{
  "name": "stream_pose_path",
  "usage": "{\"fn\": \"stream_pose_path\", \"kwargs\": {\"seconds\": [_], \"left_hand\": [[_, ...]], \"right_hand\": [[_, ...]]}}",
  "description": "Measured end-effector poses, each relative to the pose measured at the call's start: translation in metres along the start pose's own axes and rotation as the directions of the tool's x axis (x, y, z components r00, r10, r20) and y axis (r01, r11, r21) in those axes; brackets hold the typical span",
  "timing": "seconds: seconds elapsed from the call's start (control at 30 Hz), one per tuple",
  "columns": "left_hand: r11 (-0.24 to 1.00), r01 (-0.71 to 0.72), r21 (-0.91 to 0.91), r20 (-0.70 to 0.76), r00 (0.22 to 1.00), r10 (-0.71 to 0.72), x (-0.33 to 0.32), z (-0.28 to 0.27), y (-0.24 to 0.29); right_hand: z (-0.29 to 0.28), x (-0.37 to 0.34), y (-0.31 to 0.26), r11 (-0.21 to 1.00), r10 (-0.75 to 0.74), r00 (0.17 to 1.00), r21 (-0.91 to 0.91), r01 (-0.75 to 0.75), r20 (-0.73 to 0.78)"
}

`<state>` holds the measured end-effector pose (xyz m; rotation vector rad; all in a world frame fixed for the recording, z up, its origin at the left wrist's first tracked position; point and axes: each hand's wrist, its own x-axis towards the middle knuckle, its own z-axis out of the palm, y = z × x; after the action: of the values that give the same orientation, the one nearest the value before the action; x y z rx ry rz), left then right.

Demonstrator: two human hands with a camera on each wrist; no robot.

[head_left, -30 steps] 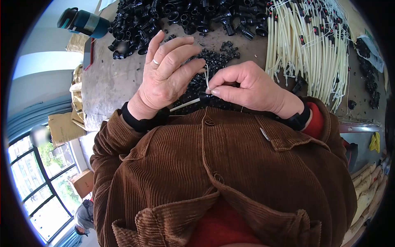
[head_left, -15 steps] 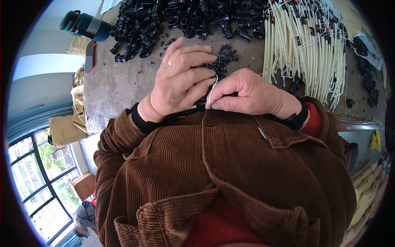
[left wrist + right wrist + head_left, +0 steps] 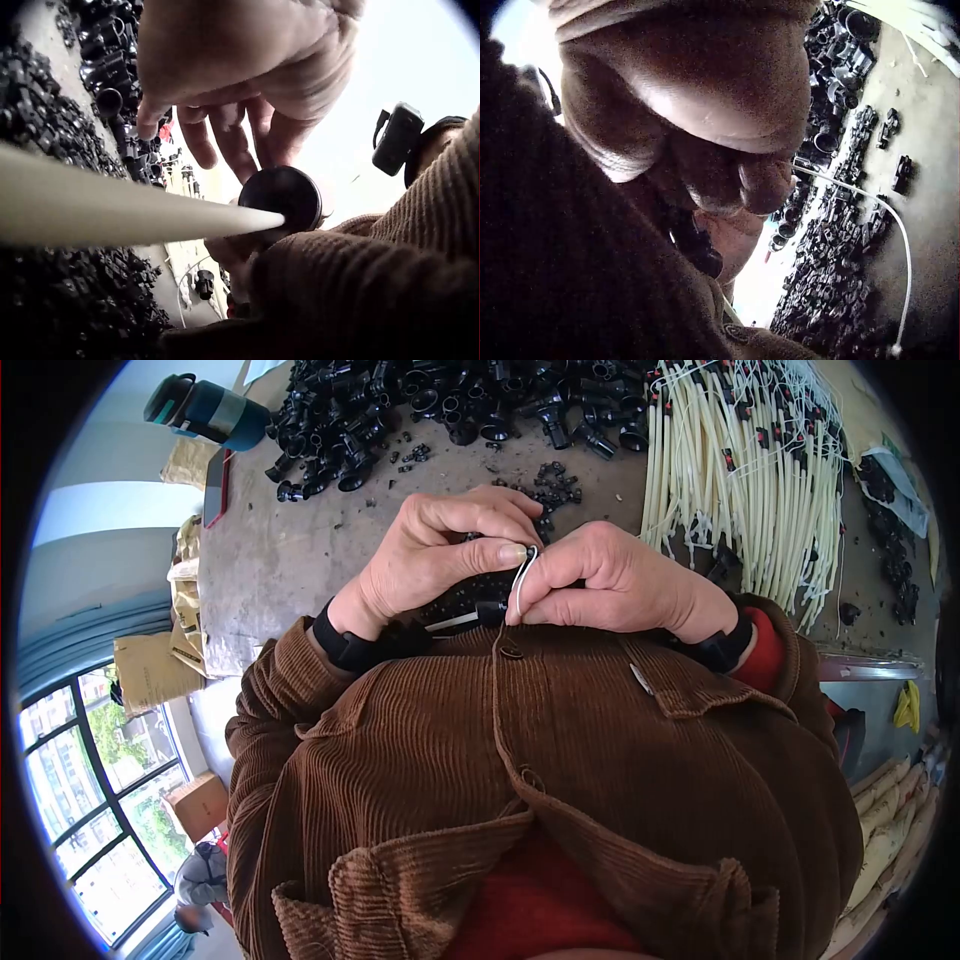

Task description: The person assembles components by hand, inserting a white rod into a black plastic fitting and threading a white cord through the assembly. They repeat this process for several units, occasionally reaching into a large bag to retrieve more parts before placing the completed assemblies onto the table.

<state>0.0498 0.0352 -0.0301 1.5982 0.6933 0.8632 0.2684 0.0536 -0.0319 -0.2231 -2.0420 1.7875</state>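
Note:
A pale tube (image 3: 452, 623) lies across the front of the jacket, its end in a round black fitting (image 3: 289, 196). My right hand (image 3: 605, 582) has curled fingers that pinch a thin white cord (image 3: 522, 582) just beside that fitting. The cord bends up in a loop toward my left hand (image 3: 440, 548), whose thumb and forefinger tips pinch a small black piece (image 3: 531, 551) at the loop's top. In the right wrist view the cord (image 3: 901, 225) hangs out past the right fingers, with a small knob at its end.
Small black parts (image 3: 832, 262) lie heaped beneath the hands. Larger black fittings (image 3: 430, 400) pile up at the back. A bundle of pale tubes with cords (image 3: 745, 490) lies at the right. A dark green bottle (image 3: 215, 412) lies at the back left.
My left hand has dropped from above the cord, and its spread fingers have drawn together, thumb to forefinger, at the loop. The right hand has shifted slightly toward the jacket, keeping its pinch.

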Motion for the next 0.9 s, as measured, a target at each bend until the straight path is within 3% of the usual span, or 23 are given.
{"fn": "stream_pose_path", "kwargs": {"seconds": [0.2,0.37,0.4,0.43,0.47,0.5,0.6,0.73,0.87,0.9], "left_hand": [[0.981,0.087,-0.174,-0.022,0.995,-0.093,0.002,0.006,0.004],[0.996,0.054,-0.069,-0.070,0.996,-0.059,0.002,0.008,0.007],[0.970,-0.073,0.231,-0.083,0.992,0.095,0.003,0.007,0.015],[0.840,-0.184,0.511,-0.050,0.969,0.242,0.003,0.006,0.022],[0.618,-0.266,0.740,0.026,0.929,0.369,0.002,0.005,0.027],[0.615,-0.264,0.743,0.024,0.929,0.370,0.000,0.004,0.028],[0.361,-0.290,0.886,0.110,0.889,0.444,-0.006,0.002,0.032],[0.290,-0.330,0.898,0.180,0.878,0.443,-0.011,-0.002,0.035],[0.324,-0.276,0.905,0.145,0.915,0.376,-0.014,-0.010,0.047],[0.323,-0.276,0.905,0.144,0.914,0.379,-0.015,-0.011,0.047]], "right_hand": [[0.001,0.000,-0.002,1.000,0.000,1.000,-0.001,0.000,0.013],[0.001,0.000,-0.001,1.000,-0.015,1.000,-0.006,0.015,-0.010],[0.001,-0.001,-0.002,1.000,-0.012,1.000,-0.011,0.012,-0.028],[0.001,-0.001,-0.003,1.000,-0.010,0.999,-0.015,0.009,-0.044],[0.001,-0.001,-0.004,1.000,-0.013,0.999,-0.015,0.012,-0.040],[0.002,-0.001,-0.006,1.000,0.000,0.999,-0.009,0.000,-0.043],[0.004,-0.001,-0.009,1.000,0.026,0.999,0.003,-0.026,-0.046],[0.005,-0.003,-0.011,1.000,-0.003,0.999,0.001,0.003,-0.053],[0.001,-0.009,-0.014,1.000,0.023,0.985,-0.011,-0.025,-0.169],[-0.001,-0.012,-0.015,0.998,0.065,0.962,0.019,-0.062,-0.266]]}}
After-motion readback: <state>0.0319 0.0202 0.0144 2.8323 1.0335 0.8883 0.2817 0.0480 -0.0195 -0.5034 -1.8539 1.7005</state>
